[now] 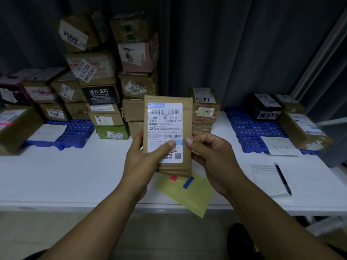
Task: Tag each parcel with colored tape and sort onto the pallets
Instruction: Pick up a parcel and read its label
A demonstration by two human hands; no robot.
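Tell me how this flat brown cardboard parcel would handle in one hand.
Probably light: the flat brown cardboard parcel stands upright, gripped only at its lower half by left hand and right hand. Likely fairly stiff, showing no sag.

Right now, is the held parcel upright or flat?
Upright: left hand and right hand hold the parcel above the table, label facing camera.

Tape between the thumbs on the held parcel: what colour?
Light blue; the tape lies across the parcel label, clearest in the head view.

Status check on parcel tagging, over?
Left hand grips parcel, thumb on label. Right hand grips its edge, thumb on blue tape. Nothing blocking.
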